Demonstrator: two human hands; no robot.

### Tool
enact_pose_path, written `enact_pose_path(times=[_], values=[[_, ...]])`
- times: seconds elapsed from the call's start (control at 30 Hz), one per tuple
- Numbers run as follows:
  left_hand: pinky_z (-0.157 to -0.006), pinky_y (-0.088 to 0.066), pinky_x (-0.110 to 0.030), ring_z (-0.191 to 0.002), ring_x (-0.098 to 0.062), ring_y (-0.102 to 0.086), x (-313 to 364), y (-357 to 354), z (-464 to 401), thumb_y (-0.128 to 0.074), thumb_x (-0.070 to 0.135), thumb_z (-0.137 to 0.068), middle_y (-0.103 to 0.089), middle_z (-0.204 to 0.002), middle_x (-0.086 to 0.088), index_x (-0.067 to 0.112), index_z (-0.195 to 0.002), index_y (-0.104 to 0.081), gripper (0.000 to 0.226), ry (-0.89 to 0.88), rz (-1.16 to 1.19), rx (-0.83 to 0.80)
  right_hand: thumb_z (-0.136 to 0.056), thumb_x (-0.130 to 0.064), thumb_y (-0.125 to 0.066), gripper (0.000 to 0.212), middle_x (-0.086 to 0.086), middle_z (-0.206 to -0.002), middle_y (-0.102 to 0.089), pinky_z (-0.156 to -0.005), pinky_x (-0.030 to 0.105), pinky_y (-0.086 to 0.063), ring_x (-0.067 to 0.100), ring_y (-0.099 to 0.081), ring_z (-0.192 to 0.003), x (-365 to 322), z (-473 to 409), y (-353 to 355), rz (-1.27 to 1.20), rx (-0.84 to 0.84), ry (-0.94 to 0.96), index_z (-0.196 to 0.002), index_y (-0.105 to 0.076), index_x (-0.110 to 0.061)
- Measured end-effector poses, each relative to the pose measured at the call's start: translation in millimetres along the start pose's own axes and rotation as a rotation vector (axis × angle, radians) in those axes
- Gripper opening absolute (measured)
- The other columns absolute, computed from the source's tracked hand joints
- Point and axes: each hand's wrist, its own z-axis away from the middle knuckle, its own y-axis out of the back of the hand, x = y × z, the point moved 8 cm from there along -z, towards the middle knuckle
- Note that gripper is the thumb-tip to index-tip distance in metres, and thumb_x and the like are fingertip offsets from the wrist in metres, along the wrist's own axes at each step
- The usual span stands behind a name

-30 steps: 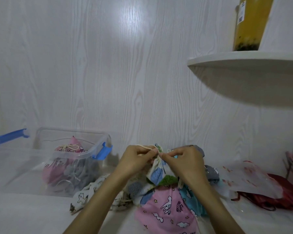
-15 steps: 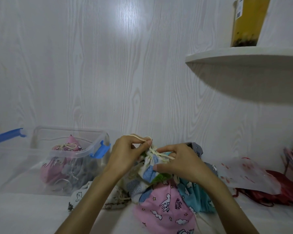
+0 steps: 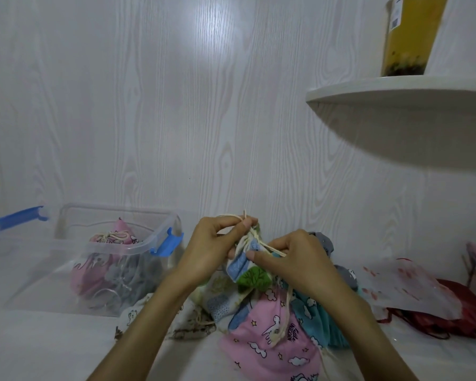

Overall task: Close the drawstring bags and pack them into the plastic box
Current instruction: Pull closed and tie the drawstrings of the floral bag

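Both forearms reaching in from the bottom edge, converging on a small patchwork drawstring bag (image 3: 248, 266) held up above the pile of loose bags. Left hand (image 3: 213, 250) raised at the bag's gathered neck, fingers curled, thumb and fingertips pinching a loop of cream drawstring (image 3: 232, 215) that arches over the knuckles. Right hand (image 3: 291, 261) slightly lower and just to the right, back of the hand toward the camera, fingers bent inward and pinching a cord strand that runs across from the neck toward the knuckles (exact finger placement hidden behind the hand). Bag mouth puckered tight between the two hands, blue and green tree-print panels showing beneath. Below, lying on the white table (image 3: 39, 347): a pink unicorn-print bag (image 3: 270, 345) with a cord trailing over it, a teal bag (image 3: 322, 323) beside it, a white animal-print bag (image 3: 138, 314) to the left. Clear plastic box (image 3: 116, 248) with blue latches well to the left, open, already holding a closed pink bag (image 3: 113, 237) and a grey one. At far right, a translucent printed plastic bag (image 3: 401, 290) over something red. Up on the wall shelf (image 3: 396, 92), a yellow drink cup (image 3: 410, 34).
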Motion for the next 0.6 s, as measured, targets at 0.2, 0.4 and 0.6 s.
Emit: enact_pose_path(times=[0.2, 0.4, 0.6], values=[[-0.045, -0.039, -0.012, -0.043, -0.004, -0.039, -3.1, 14.0, -2.9, -0.065, 0.018, -0.085, -0.068, -0.086, -0.016, 0.012, -0.098, -0.075, 0.017, 0.17, 0.229, 0.08, -0.081, -0.06, -0.053, 0.045, -0.002, -0.073, -0.073, -0.069, 0.022, -0.053, 0.009, -0.068, -0.068, -13.1, 3.7, 10.6, -0.185, -0.097, -0.049, -0.087, -0.076, -0.022], [-0.049, -0.044, -0.013, -0.043, -0.003, -0.049, 16.3, 1.4, 0.4, -0.06, 0.011, -0.089, -0.075, -0.091, 0.0, 0.007, -0.092, -0.074, 0.014, -0.032, 0.041, 0.01, -0.082, -0.051, -0.061, 0.037, -0.002, -0.078, -0.073, -0.067, 0.02, -0.052, 0.008, -0.066, -0.073, -6.9, 3.8, 4.6, -0.101, -0.05, -0.12, -0.086, -0.077, -0.018], [-0.038, -0.031, -0.01, -0.036, -0.002, -0.04, -4.5, -6.5, 3.0, -0.051, 0.016, -0.094, -0.069, -0.069, 0.012, 0.006, -0.102, -0.07, 0.022, 0.209, 0.055, -0.21, -0.083, -0.049, -0.062, 0.037, 0.002, -0.053, -0.045, -0.048, 0.018, -0.035, 0.011, -0.04, -0.046, 5.4, 9.4, 2.5, -0.113, -0.303, -0.182, -0.062, -0.074, -0.02]])
